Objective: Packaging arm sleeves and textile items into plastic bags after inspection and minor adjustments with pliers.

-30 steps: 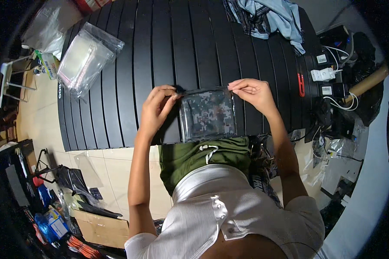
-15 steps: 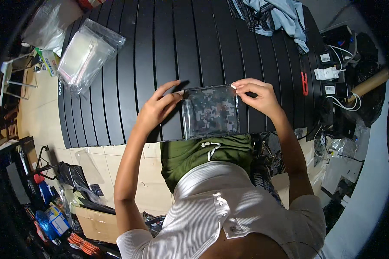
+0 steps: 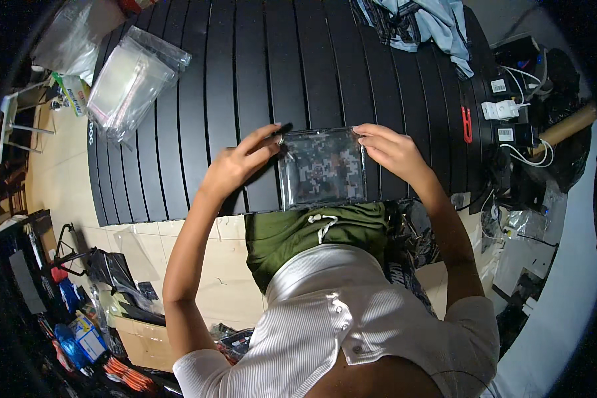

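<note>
A flat clear plastic bag (image 3: 324,189) holding folded cloth in a grey pixel-camouflage pattern lies at the table's near edge, in front of my body. My left hand (image 3: 235,167) pinches its upper left corner between thumb and fingers. At the opposite upper corner, my right hand (image 3: 398,156) is closed on the bag's edge, with the fingers bent over it and the thumb partly hidden. Light glints off the film along the bag's left side and top edge.
A stack of clear plastic bags (image 3: 129,86) lies at the table's far left. Crumpled light-blue cloth (image 3: 438,33) sits at the far right. Red-handled snips (image 3: 467,126) rest near the right edge, beside white chargers (image 3: 501,110) and cables. The black slatted table (image 3: 186,132) has grooves running away from me.
My right fingers have shifted slightly and now lie flatter over the bag's upper right corner. My left hand has moved a little, still at the upper left corner. The bag has barely moved.
</note>
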Motion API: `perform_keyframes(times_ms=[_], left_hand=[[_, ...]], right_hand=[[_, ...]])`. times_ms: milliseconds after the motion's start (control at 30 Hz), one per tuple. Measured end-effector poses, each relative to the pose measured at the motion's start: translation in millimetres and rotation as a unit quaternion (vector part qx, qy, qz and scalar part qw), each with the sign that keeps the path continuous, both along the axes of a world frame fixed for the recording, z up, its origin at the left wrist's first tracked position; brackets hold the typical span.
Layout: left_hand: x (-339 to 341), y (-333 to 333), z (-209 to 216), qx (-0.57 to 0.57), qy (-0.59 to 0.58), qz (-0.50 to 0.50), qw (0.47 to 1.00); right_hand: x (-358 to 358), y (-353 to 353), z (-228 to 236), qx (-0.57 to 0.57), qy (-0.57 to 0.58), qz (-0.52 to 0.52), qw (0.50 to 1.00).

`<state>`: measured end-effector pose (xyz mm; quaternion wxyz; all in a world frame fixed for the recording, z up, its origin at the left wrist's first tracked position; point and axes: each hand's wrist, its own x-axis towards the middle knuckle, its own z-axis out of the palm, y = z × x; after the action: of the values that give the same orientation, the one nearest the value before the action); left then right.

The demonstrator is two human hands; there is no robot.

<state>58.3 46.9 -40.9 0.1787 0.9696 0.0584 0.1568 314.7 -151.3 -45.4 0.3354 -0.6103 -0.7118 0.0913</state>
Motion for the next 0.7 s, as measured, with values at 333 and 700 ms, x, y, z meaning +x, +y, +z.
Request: perform_keyframes(times_ms=[333,700], left_hand=[[-8.3,5.6,4.8,-0.014,-0.071,0.017,0.997],[30.8,-22.7,13.2,-0.362,-0.007,0.159,0.918]], right_hand=[[-1.7,-18.3,24.7,-0.083,-0.035,-0.022,0.996],[-5.0,9.0,28.5,-0.127,0.090,-0.075,0.985]])
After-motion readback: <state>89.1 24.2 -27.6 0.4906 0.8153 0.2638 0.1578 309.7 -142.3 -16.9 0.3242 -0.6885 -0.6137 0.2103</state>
